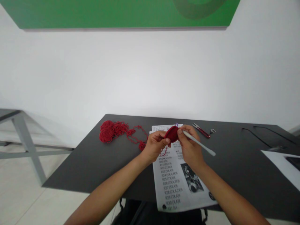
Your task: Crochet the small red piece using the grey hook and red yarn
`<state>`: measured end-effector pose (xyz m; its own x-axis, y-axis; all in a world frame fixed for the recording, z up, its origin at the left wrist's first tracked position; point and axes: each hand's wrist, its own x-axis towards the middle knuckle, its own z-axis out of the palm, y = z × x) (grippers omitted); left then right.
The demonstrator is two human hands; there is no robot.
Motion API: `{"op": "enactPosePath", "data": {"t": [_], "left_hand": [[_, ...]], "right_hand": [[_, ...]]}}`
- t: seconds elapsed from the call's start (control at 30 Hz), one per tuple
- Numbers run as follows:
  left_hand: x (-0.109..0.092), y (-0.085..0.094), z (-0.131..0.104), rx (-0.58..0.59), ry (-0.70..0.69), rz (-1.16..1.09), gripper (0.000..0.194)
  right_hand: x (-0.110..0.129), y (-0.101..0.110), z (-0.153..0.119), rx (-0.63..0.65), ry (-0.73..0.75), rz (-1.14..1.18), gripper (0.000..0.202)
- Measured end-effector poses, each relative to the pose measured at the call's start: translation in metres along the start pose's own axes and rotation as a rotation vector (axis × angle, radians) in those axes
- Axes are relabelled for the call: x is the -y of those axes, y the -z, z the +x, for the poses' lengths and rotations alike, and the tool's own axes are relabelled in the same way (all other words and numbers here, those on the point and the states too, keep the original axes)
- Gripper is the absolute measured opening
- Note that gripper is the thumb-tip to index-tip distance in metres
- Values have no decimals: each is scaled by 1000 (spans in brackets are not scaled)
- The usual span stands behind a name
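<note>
Between my two hands is a small round red crochet piece, held above a printed pattern sheet. My left hand pinches its left edge, with a strand of red yarn hanging below the fingers. My right hand grips a crochet hook with a pale handle that points down to the right, and its fingertips meet the crochet piece's right side. The hook's tip is hidden. A tiny purple item, perhaps a stitch marker, shows at the top of the piece.
A loose red yarn ball lies at the left on the dark table, its strands trailing toward my left hand. Red thread snips with a ring lie beyond my right hand. Eyeglasses and another paper are at the right.
</note>
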<state>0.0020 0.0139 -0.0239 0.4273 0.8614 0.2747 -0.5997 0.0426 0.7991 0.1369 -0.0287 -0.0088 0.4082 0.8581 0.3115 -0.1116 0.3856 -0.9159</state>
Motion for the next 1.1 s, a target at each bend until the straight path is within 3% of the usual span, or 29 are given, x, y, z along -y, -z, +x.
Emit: {"op": "enactPosePath", "data": {"t": [0.2,0.5,0.63,0.8,0.9,1.0,1.1], "left_hand": [[-1,-1,2,20,-46,109,35],[-7,1,7,-27,113,289,44],[-4,6,10,-30,-1,337,43],[-10,10,8,-20,-331,671,24],[-14,10,6,10,-474,791,16],[-13,10,8,9,-449,697,18],[-8,11,9,22,-276,486,26]], "right_hand": [[-1,2,-1,-46,83,-151,23],[3,1,-2,-125,273,-238,14],[0,0,-1,-93,161,-105,16],[-5,-2,4,-36,-80,207,25],[-6,-4,5,4,-146,311,25],[-4,-6,5,24,-133,382,25],[-2,-7,4,29,-79,409,25]]}}
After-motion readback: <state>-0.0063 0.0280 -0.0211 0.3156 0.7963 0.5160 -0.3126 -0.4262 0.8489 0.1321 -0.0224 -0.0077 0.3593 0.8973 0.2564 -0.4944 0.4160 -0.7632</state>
